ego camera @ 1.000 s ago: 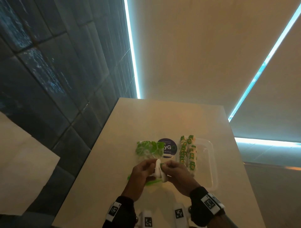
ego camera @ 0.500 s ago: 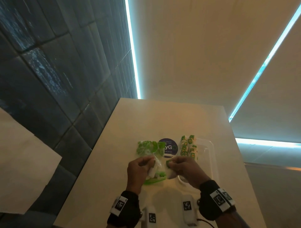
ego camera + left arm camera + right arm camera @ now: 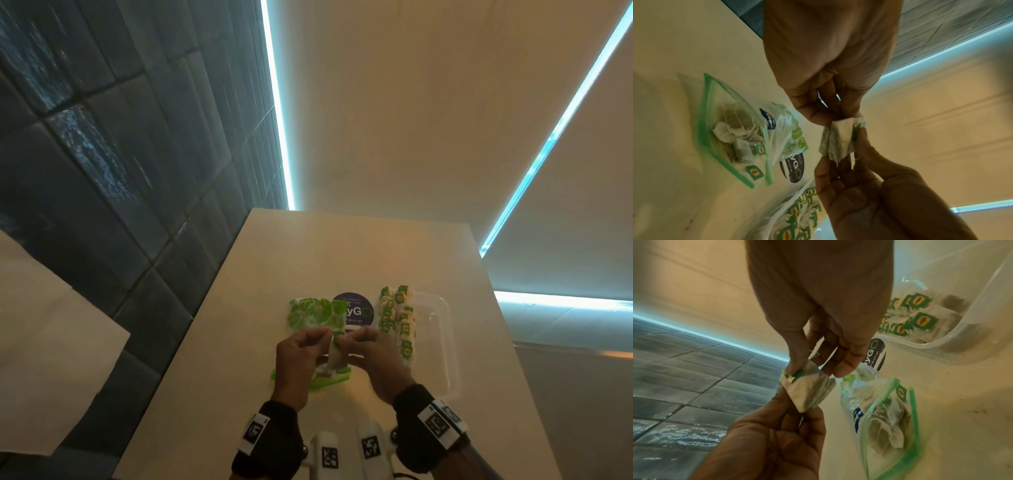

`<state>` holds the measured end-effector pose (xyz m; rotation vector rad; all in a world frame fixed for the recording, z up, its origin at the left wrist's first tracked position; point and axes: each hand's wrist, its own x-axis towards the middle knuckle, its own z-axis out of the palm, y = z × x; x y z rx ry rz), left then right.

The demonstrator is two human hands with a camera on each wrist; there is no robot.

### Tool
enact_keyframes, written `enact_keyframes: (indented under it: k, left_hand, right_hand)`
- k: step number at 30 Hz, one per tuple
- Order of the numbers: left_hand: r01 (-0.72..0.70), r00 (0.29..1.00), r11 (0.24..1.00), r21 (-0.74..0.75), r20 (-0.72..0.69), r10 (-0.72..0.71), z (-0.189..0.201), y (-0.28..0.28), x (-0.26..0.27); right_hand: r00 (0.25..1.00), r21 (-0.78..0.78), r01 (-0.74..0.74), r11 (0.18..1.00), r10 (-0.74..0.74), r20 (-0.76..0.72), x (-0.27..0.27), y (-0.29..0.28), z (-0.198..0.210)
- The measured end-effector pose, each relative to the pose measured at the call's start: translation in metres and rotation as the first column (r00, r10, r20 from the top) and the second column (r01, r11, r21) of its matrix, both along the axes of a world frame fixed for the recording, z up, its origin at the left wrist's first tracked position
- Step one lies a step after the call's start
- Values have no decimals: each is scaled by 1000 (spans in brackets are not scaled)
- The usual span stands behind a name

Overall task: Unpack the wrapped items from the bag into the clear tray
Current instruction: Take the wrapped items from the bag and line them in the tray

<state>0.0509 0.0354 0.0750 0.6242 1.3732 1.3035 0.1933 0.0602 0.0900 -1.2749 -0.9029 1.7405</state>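
A small stack of tea bags (image 3: 838, 139) is held above the table (image 3: 342, 246), pinched between both hands so the loose tags and strings can be squared up, I'd guess, before it goes in with the others. The left hand (image 3: 298, 363) grips one end with fingers curled; the right hand (image 3: 373, 359) nips the green tag end between thumb and fingertip. Just below them lies the green-zipped bag (image 3: 885, 415), mouth open toward the person, several tea bags left inside. To the right sits the clear tray (image 3: 442, 342), a neat row of tagged bags (image 3: 399, 325) along its left side. A round purple sticker (image 3: 354, 308) lies between.
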Motion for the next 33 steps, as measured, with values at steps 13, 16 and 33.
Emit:
enact_keyframes:
  k: [13,16,33]
  left_hand:
    - [133,990,991,16,-49,-132,4,3,-1]
    - [170,964,985,-33,-200,-173,0,4,-2]
    - [305,486,935,-181,-815,-317,-47,-21,-20]
  right_hand:
    - [997,88,82,993,-81,-13,8,1,-4]
    - [995,76,99,992,-97,-30,9,2,-7]
    - [982,98,133,986,-144,119,19,4,-7]
